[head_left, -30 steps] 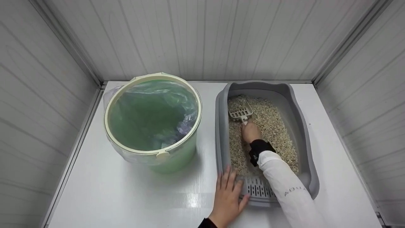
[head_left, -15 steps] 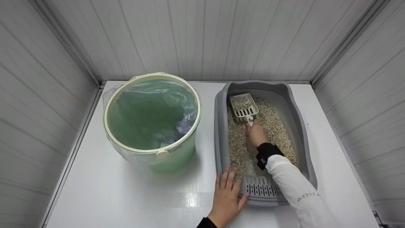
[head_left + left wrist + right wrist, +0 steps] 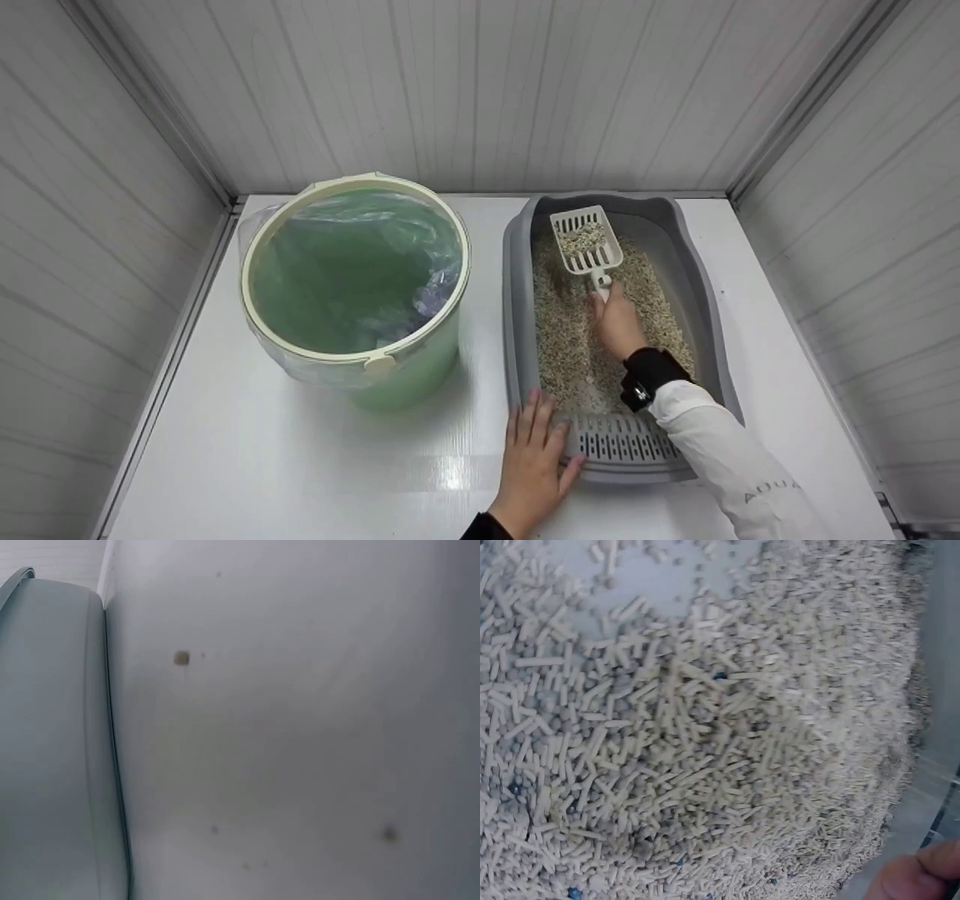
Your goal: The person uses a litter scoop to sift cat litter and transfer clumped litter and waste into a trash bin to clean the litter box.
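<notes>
My right hand (image 3: pixel 620 326) grips the handle of a white slotted litter scoop (image 3: pixel 598 259) over the far left part of a grey litter box (image 3: pixel 517 322). Some pellets lie in the scoop's basket, with bare slots showing at both its ends. Below it, tan pellet litter (image 3: pixel 566 364) covers the box floor. My left hand (image 3: pixel 529 469) rests on the box's near left corner, its fingers straight. The right wrist view shows the litter (image 3: pixel 705 765) close up, with part of my right hand (image 3: pixel 911 881) at the lower right. There the scoop's basket is hidden.
Left of the box stands a green bucket (image 3: pixel 409 386) with a cream rim, lined with a clear plastic bag (image 3: pixel 439 289). A slotted grey ledge (image 3: pixel 626 442) forms the box's near end. Panelled walls (image 3: pixel 472 97) enclose the white table (image 3: pixel 337 480).
The scoop has come up out of the litter and moved slightly right, its basket now in full view. Fewer pellets lie in it than half a second ago. The left hand stays on the box.
</notes>
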Demonstrator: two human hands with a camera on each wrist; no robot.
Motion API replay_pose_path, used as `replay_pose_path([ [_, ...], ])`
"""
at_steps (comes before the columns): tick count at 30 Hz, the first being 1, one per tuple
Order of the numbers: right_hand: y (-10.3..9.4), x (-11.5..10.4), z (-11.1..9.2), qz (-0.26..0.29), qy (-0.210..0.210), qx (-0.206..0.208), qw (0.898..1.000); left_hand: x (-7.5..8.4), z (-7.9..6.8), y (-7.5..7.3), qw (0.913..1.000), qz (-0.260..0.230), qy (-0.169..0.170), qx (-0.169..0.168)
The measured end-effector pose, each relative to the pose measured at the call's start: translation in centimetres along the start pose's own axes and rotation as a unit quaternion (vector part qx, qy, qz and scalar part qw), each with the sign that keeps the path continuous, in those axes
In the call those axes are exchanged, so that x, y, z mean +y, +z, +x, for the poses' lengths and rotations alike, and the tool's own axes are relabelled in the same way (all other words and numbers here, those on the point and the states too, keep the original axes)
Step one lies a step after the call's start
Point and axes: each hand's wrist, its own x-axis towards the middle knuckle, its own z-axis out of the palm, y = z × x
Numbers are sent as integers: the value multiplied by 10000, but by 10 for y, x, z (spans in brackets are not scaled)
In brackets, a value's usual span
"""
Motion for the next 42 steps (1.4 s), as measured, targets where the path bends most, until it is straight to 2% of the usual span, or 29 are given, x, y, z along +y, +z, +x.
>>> replay_pose_path([
  [5,-9,-2,-2,90,-193,213,9995,1,1,-5,9996,17,-113,-268],
  [15,-33,-7,-4,81,-253,411,9988,0,1,-2,10000,-68,-31,-35],
  [23,-54,-14,-11,143,-177,437,9988,1,1,-3,9997,-74,-106,-194],
  [29,-65,-12,-18,71,-141,163,9997,2,1,-3,9999,-104,-72,-115],
  [36,-71,-10,-27,168,-104,-266,9995,3,1,-4,9991,-257,-130,-306],
  [42,-73,-7,-36,253,-46,-550,9982,3,1,-2,9993,-190,-125,-301],
])
